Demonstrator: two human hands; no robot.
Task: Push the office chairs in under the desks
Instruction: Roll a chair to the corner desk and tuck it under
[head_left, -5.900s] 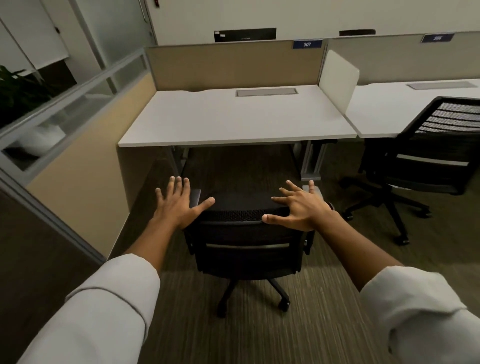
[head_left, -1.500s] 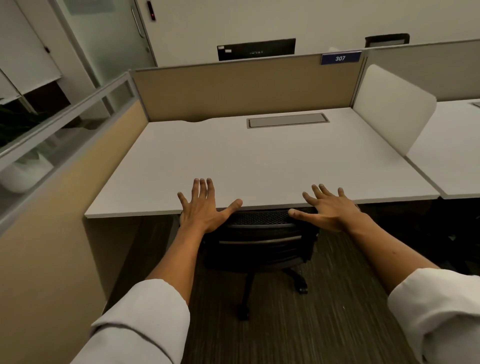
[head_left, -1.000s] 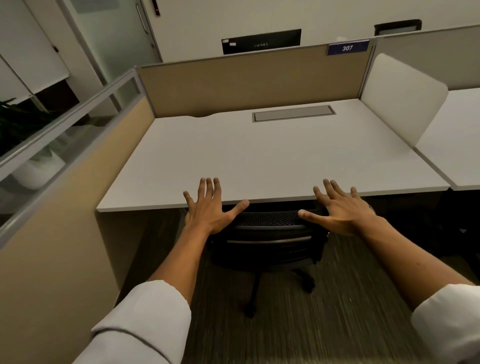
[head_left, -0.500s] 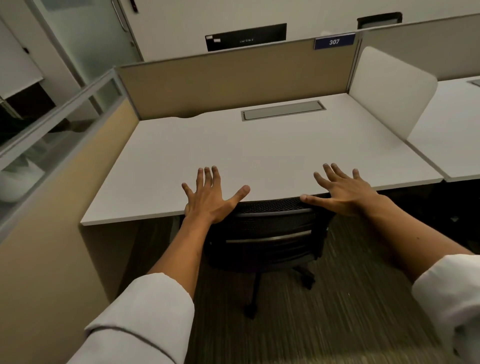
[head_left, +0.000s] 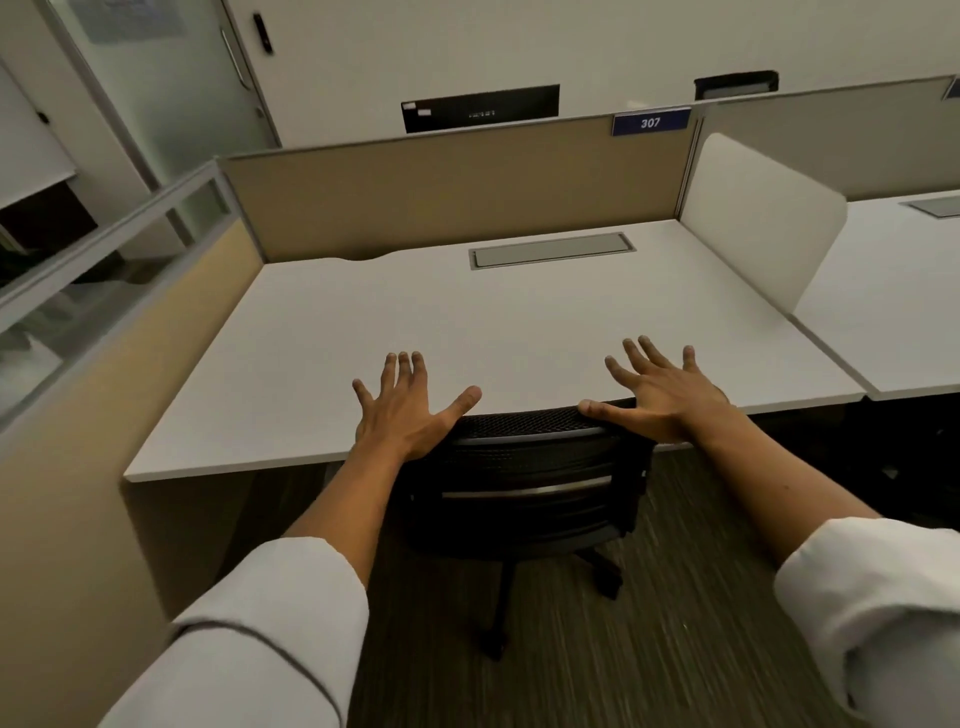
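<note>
A black mesh office chair (head_left: 524, 483) stands with its backrest against the front edge of the white desk (head_left: 467, 322) marked 307; its seat is hidden under the desktop. My left hand (head_left: 405, 410) lies flat, fingers spread, at the left top corner of the backrest. My right hand (head_left: 665, 395) lies flat, fingers spread, at the right top corner, thumb along the rim. Neither hand grips the chair.
A tan partition (head_left: 452, 182) backs the desk, and a tan side panel with glass (head_left: 93, 332) closes its left. A white divider screen (head_left: 758, 218) separates a second white desk (head_left: 893, 312) on the right. Striped carpet (head_left: 623, 649) covers the floor.
Since 5.9 s ago the chair has rolled from open floor in to the desk edge. Over the last second the chair and my spread hands stay much the same; the view shifts slightly.
</note>
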